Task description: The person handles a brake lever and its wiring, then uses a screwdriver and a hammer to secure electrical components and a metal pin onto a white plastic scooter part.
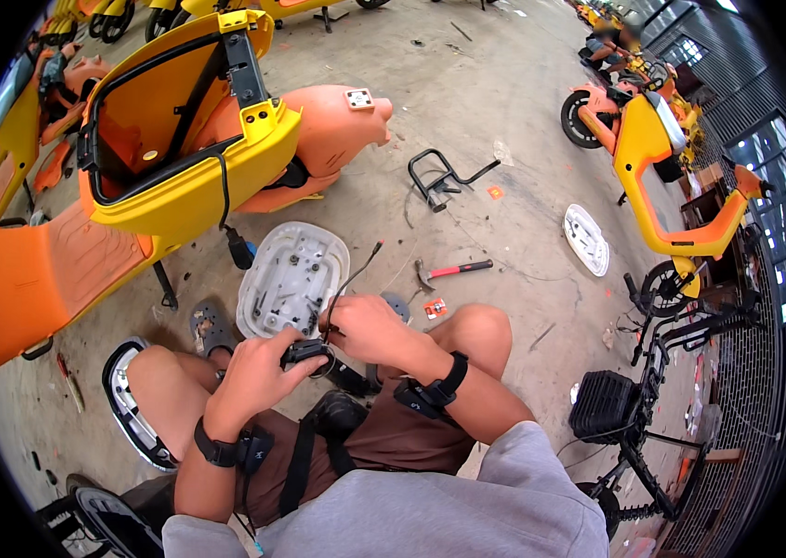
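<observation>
Over my lap, my left hand (261,374) is closed on a small black part (305,352), boxy in shape, its thumb on the near side. Just to the right, my right hand (369,327) pinches a thin black cable (352,276). The cable's free end rises past the fingers and ends in a red-tipped plug. Beyond my hands lies a white plastic tray (342,249) with many screws and small bits in it. My fingers hide where the cable meets the black part.
An orange and yellow scooter body (198,212) with an open compartment stands at the left. A hammer (453,272) and a bent black metal bracket (444,181) lie on the floor ahead. At right are a stripped black frame (630,400) and another scooter (644,177); people sit far off.
</observation>
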Demonstrator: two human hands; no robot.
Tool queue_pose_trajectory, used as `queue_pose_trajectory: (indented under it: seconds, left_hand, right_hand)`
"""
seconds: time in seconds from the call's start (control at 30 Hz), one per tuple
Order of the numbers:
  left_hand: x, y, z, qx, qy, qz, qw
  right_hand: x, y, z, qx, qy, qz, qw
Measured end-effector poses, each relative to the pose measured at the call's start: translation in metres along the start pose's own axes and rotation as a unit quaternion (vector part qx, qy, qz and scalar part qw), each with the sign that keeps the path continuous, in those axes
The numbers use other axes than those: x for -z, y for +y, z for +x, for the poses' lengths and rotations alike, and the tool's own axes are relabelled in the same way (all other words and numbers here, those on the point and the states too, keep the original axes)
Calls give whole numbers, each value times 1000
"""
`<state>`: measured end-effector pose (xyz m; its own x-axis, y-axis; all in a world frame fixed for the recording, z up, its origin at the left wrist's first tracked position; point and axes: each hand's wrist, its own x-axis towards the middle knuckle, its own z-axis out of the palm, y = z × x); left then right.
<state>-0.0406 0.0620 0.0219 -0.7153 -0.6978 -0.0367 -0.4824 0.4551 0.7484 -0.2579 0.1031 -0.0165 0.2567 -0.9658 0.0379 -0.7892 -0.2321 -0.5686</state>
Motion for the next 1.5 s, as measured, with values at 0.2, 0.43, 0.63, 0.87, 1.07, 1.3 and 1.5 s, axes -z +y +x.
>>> queue_pose_trajectory:
  seconds: [0.2,0.43,0.63,0.87,1.07,1.3,1.5]
  left_hand:
    - [0,-5,1,-16,1,6,1000]
    - [-5,-8,-1,6,47,-85,995]
    - [-2,-7,-1,29,81,-130,988]
    - [0,-7,-1,49,130,-227,964]
    - [3,-18,-1,88,215,-315,920]
    - [9,-35,4,152,310,-368,863]
    - [10,-33,3,130,314,-340,877]
  right_hand:
    - [0,2,3,29,52,1,998]
    - [0,7,2,39,82,14,996]
    - [7,4,2,31,90,34,995]
    - [11,5,0,64,33,22,997]
    - [14,4,1,67,23,64,995]
    - [28,-5,0,101,78,135,983]
    - [36,-14,3,-47,206,263,941]
